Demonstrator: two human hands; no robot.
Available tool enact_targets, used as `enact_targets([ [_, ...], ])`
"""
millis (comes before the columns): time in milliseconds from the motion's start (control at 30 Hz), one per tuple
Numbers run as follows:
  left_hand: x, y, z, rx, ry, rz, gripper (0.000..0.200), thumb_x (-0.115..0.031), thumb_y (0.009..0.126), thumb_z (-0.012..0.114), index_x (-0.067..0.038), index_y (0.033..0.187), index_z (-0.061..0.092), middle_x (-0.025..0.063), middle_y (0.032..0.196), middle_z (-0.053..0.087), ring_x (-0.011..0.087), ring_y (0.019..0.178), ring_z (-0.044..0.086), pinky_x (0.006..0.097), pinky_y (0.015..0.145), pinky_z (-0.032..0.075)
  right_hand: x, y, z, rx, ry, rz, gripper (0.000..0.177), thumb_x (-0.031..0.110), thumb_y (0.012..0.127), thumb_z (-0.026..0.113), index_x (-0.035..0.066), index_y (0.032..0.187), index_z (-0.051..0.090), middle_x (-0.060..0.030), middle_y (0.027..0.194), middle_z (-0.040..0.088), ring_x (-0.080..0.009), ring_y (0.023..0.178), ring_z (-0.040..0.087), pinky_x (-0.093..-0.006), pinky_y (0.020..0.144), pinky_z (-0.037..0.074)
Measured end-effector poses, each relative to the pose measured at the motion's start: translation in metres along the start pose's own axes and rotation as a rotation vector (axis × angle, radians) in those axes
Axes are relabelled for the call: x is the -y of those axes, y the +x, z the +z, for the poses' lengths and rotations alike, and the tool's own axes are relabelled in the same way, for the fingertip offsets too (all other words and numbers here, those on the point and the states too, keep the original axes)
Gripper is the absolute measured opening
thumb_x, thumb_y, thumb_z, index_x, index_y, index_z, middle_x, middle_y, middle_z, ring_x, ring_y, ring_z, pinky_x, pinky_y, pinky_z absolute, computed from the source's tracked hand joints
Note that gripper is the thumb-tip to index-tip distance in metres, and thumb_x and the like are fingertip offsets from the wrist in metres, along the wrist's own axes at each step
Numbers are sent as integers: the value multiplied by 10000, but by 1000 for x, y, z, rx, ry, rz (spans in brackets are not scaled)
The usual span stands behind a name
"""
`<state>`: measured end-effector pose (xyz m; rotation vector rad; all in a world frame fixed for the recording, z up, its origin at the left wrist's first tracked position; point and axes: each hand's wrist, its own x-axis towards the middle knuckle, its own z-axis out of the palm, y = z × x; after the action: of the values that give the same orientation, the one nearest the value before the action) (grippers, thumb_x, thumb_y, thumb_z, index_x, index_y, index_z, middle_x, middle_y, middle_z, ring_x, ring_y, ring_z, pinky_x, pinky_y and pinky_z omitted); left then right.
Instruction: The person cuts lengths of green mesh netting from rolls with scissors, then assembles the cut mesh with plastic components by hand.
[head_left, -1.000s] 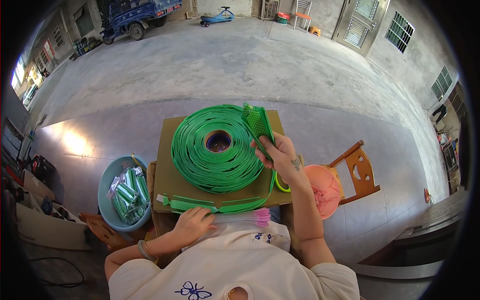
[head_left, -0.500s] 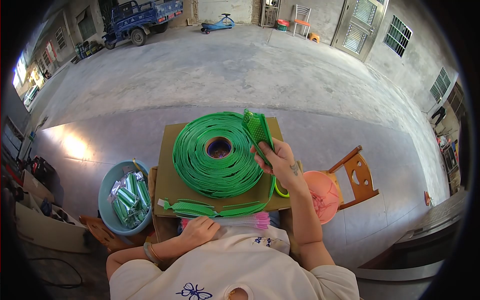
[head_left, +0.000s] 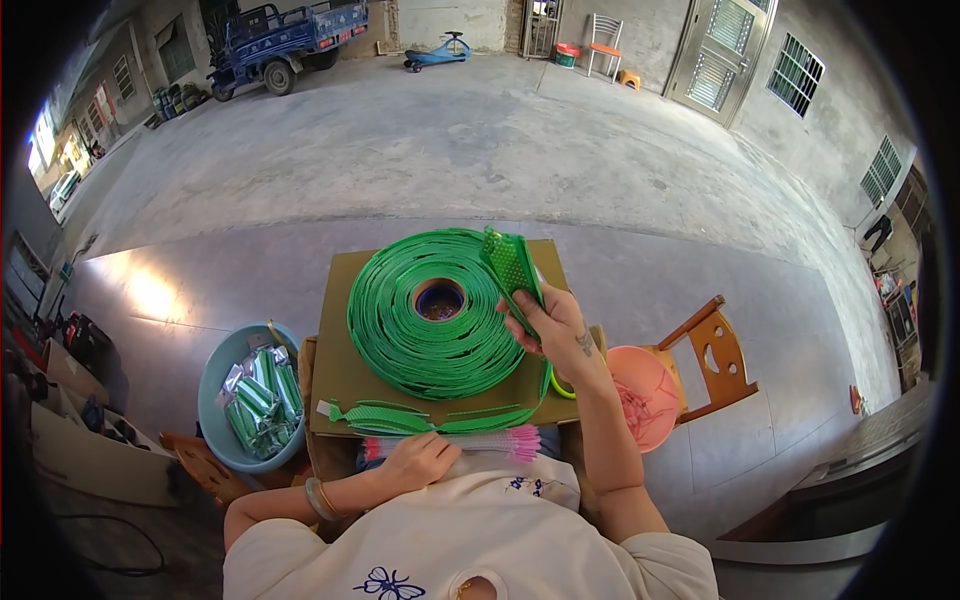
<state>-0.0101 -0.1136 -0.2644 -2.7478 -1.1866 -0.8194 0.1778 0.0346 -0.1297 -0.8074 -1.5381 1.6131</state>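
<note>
My right hand (head_left: 555, 325) is closed around a folded piece of green dotted strip (head_left: 512, 268), raised at the right side of a big green coil. That coil of green strip (head_left: 390, 345) lies flat on a brown board, wound round a cardboard core (head_left: 438, 299). My left hand (head_left: 422, 460), fingers curled, rests low against my shirt beside a bundle of thin pink-tipped sticks (head_left: 495, 442); what it may hold is hidden. Cut green strip pieces (head_left: 385, 415) lie along the board's near edge. A yellow-green ring (head_left: 563, 385) sits partly behind my right wrist.
A blue basin (head_left: 215, 400) of wrapped green packets (head_left: 262, 395) stands at left. On the right, a pink basin (head_left: 655, 375) with pink pieces sits by a wooden chair (head_left: 715, 350). The brown board (head_left: 340, 290) is in front of me. A blue three-wheeled truck (head_left: 290, 40) stands far back.
My left hand has shifted right along the pink-tipped bundle. My right hand, holding the green strip, has moved slightly down and left.
</note>
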Motion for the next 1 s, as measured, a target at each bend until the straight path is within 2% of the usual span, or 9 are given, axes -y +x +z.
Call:
enact_targets([
  [100, -5, 1, -11, 43, -107, -84, 113, -48, 692, 555, -45, 800, 521, 67, 652, 538, 228, 607, 578, 312, 512, 468, 2, -1, 1, -12, 18, -2, 227, 208, 942, 431, 17, 891, 543, 12, 613, 471, -36, 481, 380, -178, 417, 280],
  [200, -2, 23, -44, 83, -438, -477, 62, -10, 767, 550, -34, 813, 516, 72, 665, 585, 201, 576, 607, 283, 467, 474, 9, -3, -3, -60, 68, 28, 225, 198, 943, 422, 8, 906, 537, 8, 605, 464, -41, 467, 375, -185, 408, 279],
  [267, 13, 58, -91, -33, -814, -887, 41, -15, 833, 529, -24, 870, 512, 68, 675, 601, 159, 524, 604, 249, 444, 478, 5, -1, -14, -26, 240, -3, 225, 199, 944, 416, 2, 929, 522, 5, 598, 457, -45, 456, 368, -188, 402, 278],
  [333, 44, 75, -112, -281, -891, -818, 104, -43, 855, 533, -8, 942, 488, 61, 678, 596, 126, 486, 582, 238, 405, 466, 4, 0, -19, 27, 326, -10, 226, 210, 944, 417, 12, 971, 521, 5, 596, 457, -46, 451, 368, -187, 401, 280],
  [533, 77, 120, -129, -325, -1057, -868, 392, -40, 859, 523, -2, 1200, 335, 92, 707, 587, 160, 433, 563, 256, 372, 458, 2, 2, -3, 378, 59, 238, 278, 253, 931, 449, 71, 1128, 520, 11, 605, 467, -44, 459, 382, -176, 410, 281],
  [600, 76, 126, -120, -257, -1038, -830, 470, -48, 871, 507, -12, 1276, 273, 72, 702, 564, 165, 433, 559, 255, 379, 467, 3, 6, 10, 350, 61, 227, 231, 248, 923, 466, 73, 1061, 524, 11, 610, 472, -44, 460, 391, -180, 396, 277],
  [700, 64, 130, -116, -237, -1141, -766, 592, -32, 860, 512, 8, 1344, 173, 139, 818, 623, 192, 554, 618, 287, 482, 523, -11, 28, 10, 201, 119, 281, 209, 232, 931, 453, 51, 1014, 514, 8, 604, 473, -48, 441, 388, -186, 369, 264],
  [900, 69, 106, -104, -58, -1223, -564, 478, 27, 863, 471, 42, 1317, 320, 187, 1085, 593, 233, 946, 616, 315, 801, 528, -27, 47, -6, 44, 303, 230, 209, 220, 944, 413, 40, 988, 508, 6, 613, 459, -55, 426, 350, -202, 365, 255],
  [1000, 68, 103, -98, -147, -1315, -527, 362, 21, 875, 467, 59, 1235, 447, 184, 1120, 577, 264, 991, 599, 318, 810, 522, -31, 48, -9, 35, 347, 228, 215, 228, 947, 402, 49, 993, 512, 5, 622, 467, -61, 430, 351, -209, 370, 262],
])
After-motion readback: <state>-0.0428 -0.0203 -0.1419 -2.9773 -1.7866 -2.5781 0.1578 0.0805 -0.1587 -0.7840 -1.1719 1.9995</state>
